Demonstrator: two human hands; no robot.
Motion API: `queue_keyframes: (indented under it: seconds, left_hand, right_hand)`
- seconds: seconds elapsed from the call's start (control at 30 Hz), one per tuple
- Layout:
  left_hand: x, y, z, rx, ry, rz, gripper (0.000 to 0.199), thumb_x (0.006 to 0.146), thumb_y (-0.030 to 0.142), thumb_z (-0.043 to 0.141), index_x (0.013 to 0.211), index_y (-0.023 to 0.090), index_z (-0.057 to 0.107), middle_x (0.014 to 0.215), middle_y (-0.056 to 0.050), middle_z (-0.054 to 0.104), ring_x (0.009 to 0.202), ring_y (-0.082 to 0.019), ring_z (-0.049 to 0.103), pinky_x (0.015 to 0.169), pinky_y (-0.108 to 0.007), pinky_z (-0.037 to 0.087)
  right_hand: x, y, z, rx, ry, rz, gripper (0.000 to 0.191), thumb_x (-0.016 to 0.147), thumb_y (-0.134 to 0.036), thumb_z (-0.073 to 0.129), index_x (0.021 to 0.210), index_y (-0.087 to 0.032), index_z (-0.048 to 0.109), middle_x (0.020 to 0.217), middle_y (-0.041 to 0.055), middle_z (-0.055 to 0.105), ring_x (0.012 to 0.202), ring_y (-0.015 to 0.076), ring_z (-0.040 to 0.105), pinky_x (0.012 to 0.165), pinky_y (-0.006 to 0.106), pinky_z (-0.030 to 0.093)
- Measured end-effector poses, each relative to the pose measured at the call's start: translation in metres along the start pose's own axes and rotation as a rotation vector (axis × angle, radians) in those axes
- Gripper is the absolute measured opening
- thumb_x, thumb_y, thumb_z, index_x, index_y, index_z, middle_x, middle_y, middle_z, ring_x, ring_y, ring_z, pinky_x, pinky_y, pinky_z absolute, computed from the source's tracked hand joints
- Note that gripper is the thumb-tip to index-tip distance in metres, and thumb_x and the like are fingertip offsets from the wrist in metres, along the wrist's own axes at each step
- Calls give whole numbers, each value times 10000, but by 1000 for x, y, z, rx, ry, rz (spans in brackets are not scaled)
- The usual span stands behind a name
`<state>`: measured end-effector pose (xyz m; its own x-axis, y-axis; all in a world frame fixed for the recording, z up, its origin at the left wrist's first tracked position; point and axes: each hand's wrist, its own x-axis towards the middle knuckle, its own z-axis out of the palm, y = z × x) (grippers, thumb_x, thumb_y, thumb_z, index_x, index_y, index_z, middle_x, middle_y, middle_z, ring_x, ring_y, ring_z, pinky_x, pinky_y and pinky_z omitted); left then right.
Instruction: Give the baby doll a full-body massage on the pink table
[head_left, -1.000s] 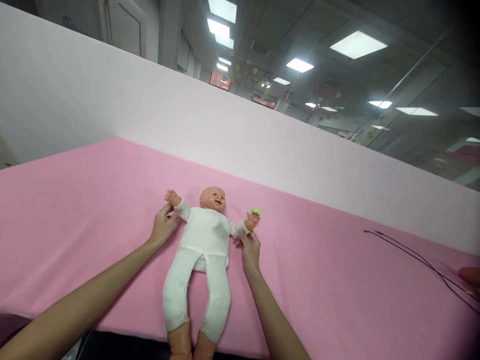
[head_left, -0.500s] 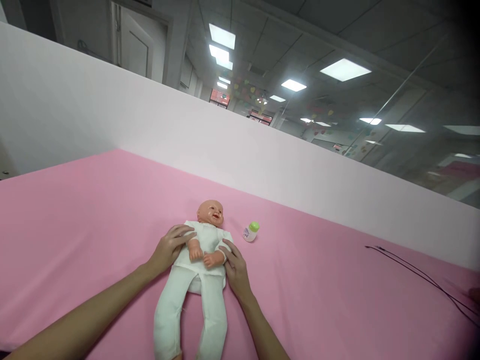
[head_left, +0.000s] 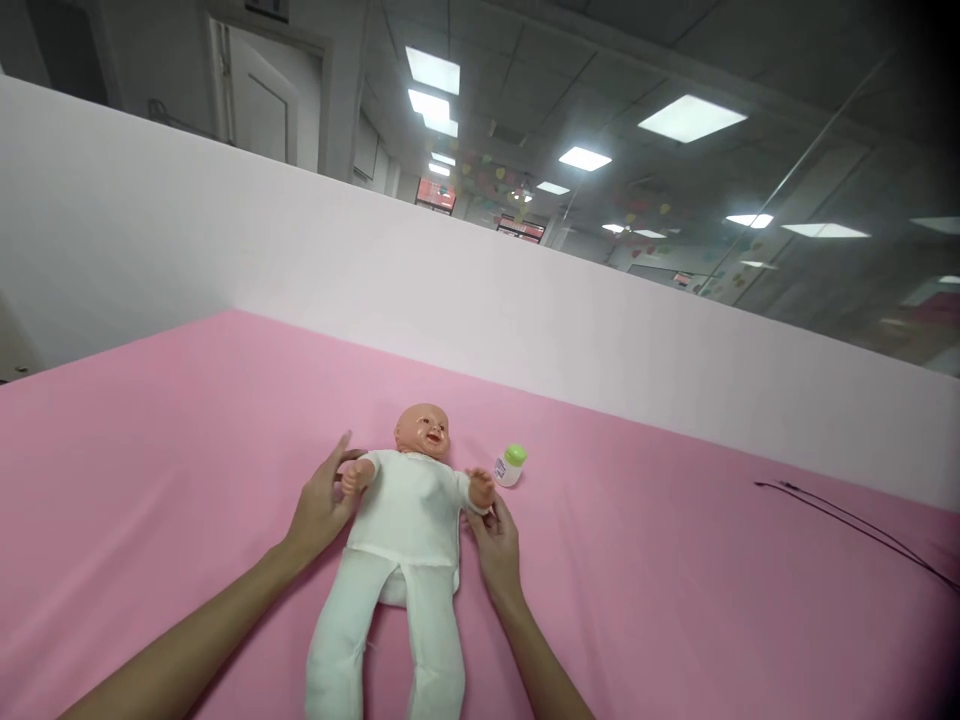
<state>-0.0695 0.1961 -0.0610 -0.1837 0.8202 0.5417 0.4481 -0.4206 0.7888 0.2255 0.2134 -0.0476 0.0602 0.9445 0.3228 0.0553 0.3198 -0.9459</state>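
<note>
A baby doll (head_left: 409, 510) with a white cloth body lies on its back on the pink surface (head_left: 645, 560), head away from me, its arms spread to both sides. At the doll's arm on the left, my left hand (head_left: 322, 505) has its fingers around the doll's forearm, with one finger raised. My right hand (head_left: 496, 545) holds the doll's other arm near the wrist, fingers partly hidden beneath it. Just right of the doll's head stands a small clear jar (head_left: 510, 467) with a green lid.
A low white wall (head_left: 465, 290) runs behind the pink surface. Thin black cables (head_left: 862, 530) lie at the far right. Beyond the wall are a door (head_left: 262, 105), glass and ceiling lights.
The doll's arms, earlier folded over its belly, are now spread outward. My left hand moved slightly left and my right hand slightly right, each with one doll arm.
</note>
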Motion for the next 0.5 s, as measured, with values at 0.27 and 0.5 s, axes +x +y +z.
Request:
queue_keyframes:
  seconds: [0.27, 0.5]
  left_hand:
    - [12, 2, -4, -219, 320, -289, 1100, 840, 414, 775, 1648, 339, 32, 1382, -98, 535, 1080, -223, 643, 831, -319, 572]
    - [24, -6, -28, -50, 434, -522, 1053, 836, 511, 746, 1644, 268, 116, 1346, -106, 540, 1067, -225, 631, 934, -374, 535]
  right_hand:
    - [12, -7, -25, 195, 257, 151, 574, 844, -506, 745, 1308, -251, 520, 737, -35, 673, 561, 158, 621, 485, 247, 479]
    - [24, -3, -46, 108, 490, 218, 539, 788, -565, 754, 1158, -229, 551, 601, -96, 539, 445, 112, 479, 400, 204, 351]
